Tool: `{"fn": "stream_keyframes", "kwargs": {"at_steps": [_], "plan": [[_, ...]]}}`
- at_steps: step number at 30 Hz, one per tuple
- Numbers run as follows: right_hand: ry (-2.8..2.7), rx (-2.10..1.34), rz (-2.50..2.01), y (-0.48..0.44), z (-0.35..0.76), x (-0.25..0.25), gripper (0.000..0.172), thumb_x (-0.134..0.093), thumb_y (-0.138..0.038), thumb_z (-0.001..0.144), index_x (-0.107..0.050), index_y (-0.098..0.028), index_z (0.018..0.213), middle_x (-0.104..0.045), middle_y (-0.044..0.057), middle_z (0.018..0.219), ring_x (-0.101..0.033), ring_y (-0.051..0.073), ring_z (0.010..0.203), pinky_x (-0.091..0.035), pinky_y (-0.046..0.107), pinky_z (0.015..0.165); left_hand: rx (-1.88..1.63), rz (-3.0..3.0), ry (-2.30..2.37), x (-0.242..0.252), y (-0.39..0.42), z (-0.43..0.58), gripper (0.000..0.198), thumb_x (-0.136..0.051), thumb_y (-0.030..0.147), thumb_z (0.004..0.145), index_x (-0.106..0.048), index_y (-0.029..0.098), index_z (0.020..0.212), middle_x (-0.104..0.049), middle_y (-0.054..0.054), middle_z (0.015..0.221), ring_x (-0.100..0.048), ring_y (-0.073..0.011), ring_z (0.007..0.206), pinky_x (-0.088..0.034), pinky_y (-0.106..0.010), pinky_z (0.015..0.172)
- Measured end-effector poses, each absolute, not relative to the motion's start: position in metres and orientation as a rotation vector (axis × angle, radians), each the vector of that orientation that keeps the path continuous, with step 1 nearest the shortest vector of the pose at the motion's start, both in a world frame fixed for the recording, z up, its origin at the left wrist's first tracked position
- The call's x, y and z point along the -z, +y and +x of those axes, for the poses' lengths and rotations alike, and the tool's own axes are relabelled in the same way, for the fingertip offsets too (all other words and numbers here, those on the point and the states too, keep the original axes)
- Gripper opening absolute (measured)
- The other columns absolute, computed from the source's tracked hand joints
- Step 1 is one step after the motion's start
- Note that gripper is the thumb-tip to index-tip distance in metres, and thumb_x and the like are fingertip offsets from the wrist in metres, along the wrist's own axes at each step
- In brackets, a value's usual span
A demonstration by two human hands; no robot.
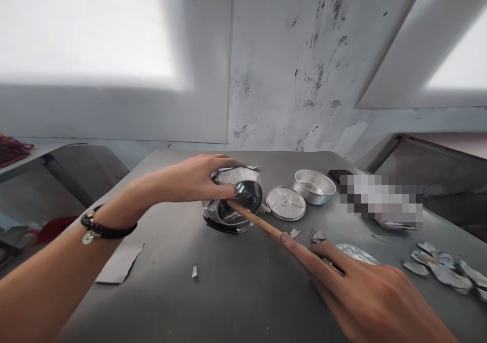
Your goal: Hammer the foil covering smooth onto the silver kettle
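Note:
My left hand (205, 178) curves over a tipped dark metal pot (249, 195), its thumb on the rim and its fingers behind, over crumpled silvery material (238, 175). A black bracelet circles that wrist. My right hand (342, 277) is closed round a wooden stick (262, 225), whose far end goes into the mouth of the pot. The tip inside the pot is hard to make out. Just right of the pot lie a round metal disc (286, 203) and a perforated metal basket (314, 186).
Torn grey scraps (445, 269) lie at the right, with smaller bits (318, 237) near the stick. Another round silvery piece (357, 253) is partly behind my right hand. A folded sheet (120, 263) rests at the left of the grey table (213, 312). A blurred-out item (380, 198) sits at the back right.

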State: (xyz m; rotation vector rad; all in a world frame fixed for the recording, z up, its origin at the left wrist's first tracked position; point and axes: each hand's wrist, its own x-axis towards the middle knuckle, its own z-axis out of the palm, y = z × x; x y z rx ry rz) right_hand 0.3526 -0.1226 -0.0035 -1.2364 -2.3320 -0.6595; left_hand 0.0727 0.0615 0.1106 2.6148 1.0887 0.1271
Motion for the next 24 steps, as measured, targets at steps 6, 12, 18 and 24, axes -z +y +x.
{"fn": "stream_keyframes", "kwargs": {"at_steps": [6, 12, 18, 24], "plan": [[-2.319, 0.683, -1.260, -0.122, 0.354, 0.005, 0.059, -0.038, -0.001, 0.100, -0.056, -0.017, 0.154, -0.068, -0.003, 0.081, -0.056, 0.011, 0.044, -0.036, 0.031, 0.040, -0.195, 2.677, 1.049, -0.105, 0.056, 0.081, 0.064, -0.055, 0.058, 0.101, -0.055, 0.034, 0.160, -0.062, -0.003, 0.161, -0.064, -0.0327, 0.138, -0.054, -0.036, 0.104], [-2.289, 0.695, -1.250, -0.122, 0.358, 0.003, 0.060, -0.038, -0.002, 0.101, -0.055, -0.018, 0.157, -0.069, -0.002, 0.084, -0.060, 0.011, 0.047, -0.037, 0.031, 0.042, -0.065, 2.687, 1.135, -0.116, 0.053, 0.074, 0.070, -0.055, 0.069, 0.099, -0.054, 0.037, 0.162, -0.062, -0.003, 0.161, -0.067, -0.0348, 0.133, -0.055, -0.034, 0.094], [-2.291, 0.699, -1.243, -0.121, 0.357, 0.001, 0.062, -0.038, 0.001, 0.099, -0.056, -0.018, 0.155, -0.064, -0.004, 0.079, -0.055, 0.010, 0.043, -0.037, 0.031, 0.042, -0.023, 2.594, 1.217, -0.115, 0.055, 0.070, 0.075, -0.052, 0.073, 0.099, -0.049, 0.038, 0.165, -0.063, -0.004, 0.160, -0.067, -0.0352, 0.132, -0.055, -0.036, 0.097], [-2.313, 0.647, -1.267, -0.122, 0.362, 0.008, 0.065, -0.036, -0.004, 0.100, -0.053, -0.021, 0.160, -0.065, -0.004, 0.078, -0.057, 0.010, 0.043, -0.041, 0.028, 0.041, -0.031, 2.612, 1.193, -0.114, 0.055, 0.070, 0.081, -0.053, 0.075, 0.097, -0.046, 0.035, 0.168, -0.056, -0.003, 0.167, -0.059, -0.0353, 0.144, -0.051, -0.038, 0.110]]}}
